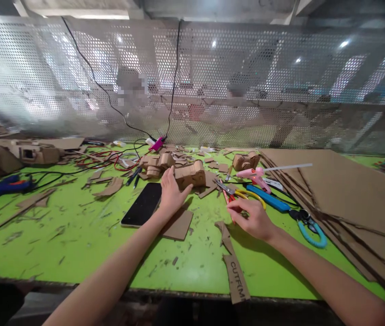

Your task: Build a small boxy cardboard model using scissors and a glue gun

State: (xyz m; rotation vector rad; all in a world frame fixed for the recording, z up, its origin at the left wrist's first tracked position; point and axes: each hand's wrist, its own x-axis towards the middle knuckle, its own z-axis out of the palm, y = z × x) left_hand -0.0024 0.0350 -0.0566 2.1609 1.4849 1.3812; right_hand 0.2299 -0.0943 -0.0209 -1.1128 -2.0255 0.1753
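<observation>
Left hand (171, 192) open against cardboard model (190, 174), right hand (254, 218) touching scissors (236, 194)

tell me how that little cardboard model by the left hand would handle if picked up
The cardboard model is probably light, being built only from cut card. Its glued, boxy shape likely keeps it fairly stiff, though a hard squeeze from the left hand could crush it. Flat-sided, it seems unlikely to roll.

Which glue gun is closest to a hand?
The pink glue gun, lying just beyond the right hand with a white stick poking out its back. The blue glue gun lies far off at the table's left edge.
</observation>
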